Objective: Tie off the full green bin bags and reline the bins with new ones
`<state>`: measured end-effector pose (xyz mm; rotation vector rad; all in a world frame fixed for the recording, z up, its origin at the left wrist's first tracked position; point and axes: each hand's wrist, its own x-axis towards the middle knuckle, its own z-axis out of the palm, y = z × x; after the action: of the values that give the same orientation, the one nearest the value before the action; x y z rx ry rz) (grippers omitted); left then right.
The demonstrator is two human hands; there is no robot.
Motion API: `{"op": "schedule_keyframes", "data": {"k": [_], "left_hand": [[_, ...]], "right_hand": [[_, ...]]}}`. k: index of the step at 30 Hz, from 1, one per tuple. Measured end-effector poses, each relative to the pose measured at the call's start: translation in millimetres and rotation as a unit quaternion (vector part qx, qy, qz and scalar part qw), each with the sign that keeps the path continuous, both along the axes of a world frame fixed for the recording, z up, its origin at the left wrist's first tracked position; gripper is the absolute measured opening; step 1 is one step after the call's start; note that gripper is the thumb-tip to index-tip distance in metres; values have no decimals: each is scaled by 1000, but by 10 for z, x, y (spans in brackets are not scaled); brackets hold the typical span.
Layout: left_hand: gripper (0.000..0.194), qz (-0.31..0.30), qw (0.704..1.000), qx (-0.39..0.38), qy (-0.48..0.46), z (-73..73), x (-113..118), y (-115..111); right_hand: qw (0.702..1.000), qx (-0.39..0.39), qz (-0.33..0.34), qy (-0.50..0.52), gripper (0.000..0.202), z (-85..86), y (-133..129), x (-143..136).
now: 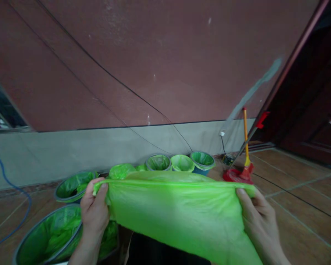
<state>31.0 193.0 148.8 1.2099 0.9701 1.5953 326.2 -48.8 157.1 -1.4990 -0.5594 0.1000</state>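
Note:
A light green plastic bag (173, 209) is stretched taut between my two hands. Its upper edge runs nearly level, and the rest hangs down in front of my lap. My left hand (95, 206) pinches the bag's left top corner. On the other side my right hand (257, 215) grips the right end of the same edge, thumb in front. Just beyond my left hand are a large lined bin (24, 235) at the lower left and a smaller lined bin (59, 191) behind it.
By the wall stand a grey-rimmed bin (146, 162), a pale green bin (182, 170) and a blue bin (205, 171), all bag-lined. A broom (246, 136) and red dustpan (231, 176) stand right. A blue hose (9, 180) curves at left. Dark door (317, 117) far right.

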Motion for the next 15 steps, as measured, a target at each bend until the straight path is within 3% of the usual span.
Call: {"op": "schedule_keyframes", "data": {"k": [2, 4, 8, 11, 15], "left_hand": [[30, 93, 986, 41, 129, -69, 1, 39], [28, 116, 954, 76, 267, -164, -17, 71], [30, -32, 910, 83, 405, -370, -56, 124], [35, -144, 899, 60, 410, -483, -81, 178], [48, -249, 901, -53, 352, -496, -178, 231]], "right_hand": [[999, -4, 41, 26, 37, -46, 57, 28], [997, -7, 61, 42, 38, -153, 101, 113], [974, -90, 147, 147, 42, -392, 108, 266], [914, -166, 280, 243, 45, -478, 38, 233], [819, -186, 506, 198, 55, -508, -85, 92]]}}
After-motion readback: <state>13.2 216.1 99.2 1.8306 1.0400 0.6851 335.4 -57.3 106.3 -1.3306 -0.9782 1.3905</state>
